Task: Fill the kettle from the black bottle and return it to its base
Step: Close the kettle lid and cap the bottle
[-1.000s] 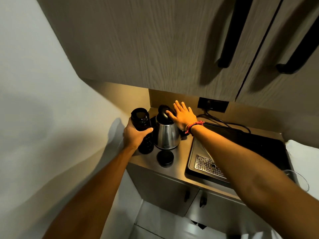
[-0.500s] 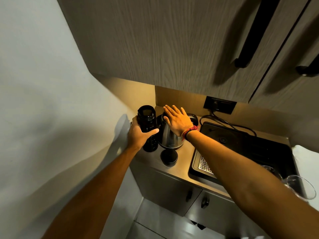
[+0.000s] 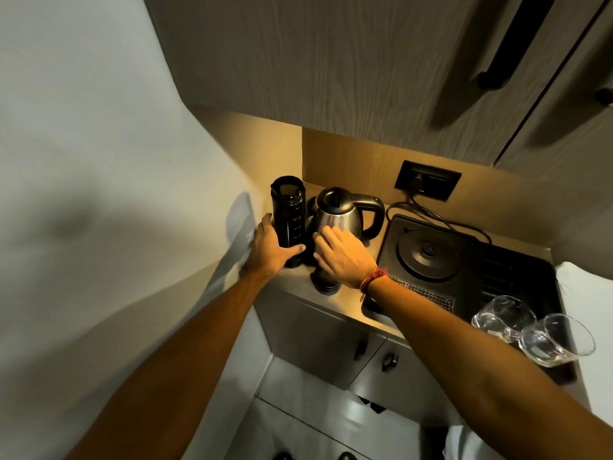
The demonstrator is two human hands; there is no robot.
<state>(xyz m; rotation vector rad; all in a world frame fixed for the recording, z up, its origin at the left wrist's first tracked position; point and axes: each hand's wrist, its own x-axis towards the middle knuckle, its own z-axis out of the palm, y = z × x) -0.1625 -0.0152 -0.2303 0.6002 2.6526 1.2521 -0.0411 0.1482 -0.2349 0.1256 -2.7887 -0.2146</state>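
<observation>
Left grip (image 3: 270, 249): I see it wrapped around the black bottle (image 3: 288, 215).
Right grip (image 3: 341, 257): open, flat above the cap (image 3: 326, 283).
Kettle (image 3: 341, 212): just beyond my right grip, on the bench (image 3: 351, 307).

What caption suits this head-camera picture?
Left hand grips the open black bottle beside the kettle; right hand reaches over the bottle's cap.

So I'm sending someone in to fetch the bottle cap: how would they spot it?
Find the steel counter under the wood cabinets, in the left corner by the wall. The black bottle and steel kettle stand there; the cap lies just in front, partly under the right hand. It is the only low black disc.
</observation>
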